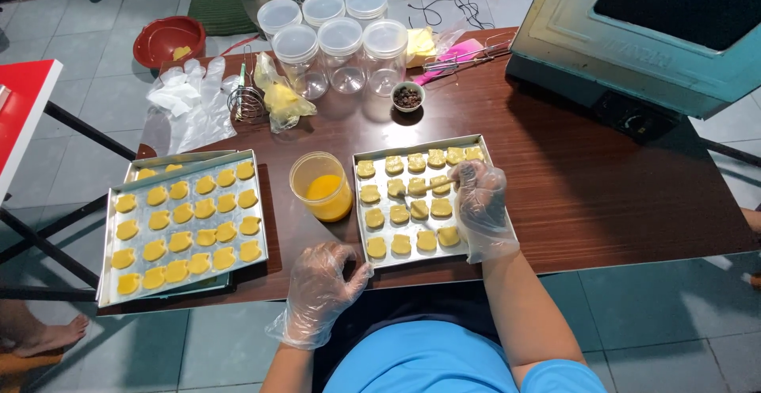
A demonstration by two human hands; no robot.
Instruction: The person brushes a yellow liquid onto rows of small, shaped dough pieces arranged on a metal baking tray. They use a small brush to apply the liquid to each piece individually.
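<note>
A dark wooden table is filling mid-frame; the gloved right hand is gripping a thin brush, glazing pale cookie dough pieces on the centre metal tray; the left tray's cookies already look yellower; the gloved left hand is resting loosely curled, holding nothing, below the clear tub of yellow egg wash.

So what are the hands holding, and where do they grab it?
The right hand pinches a thin brush by its back end, tip over the cookies on the tray. The left hand holds nothing.
</note>
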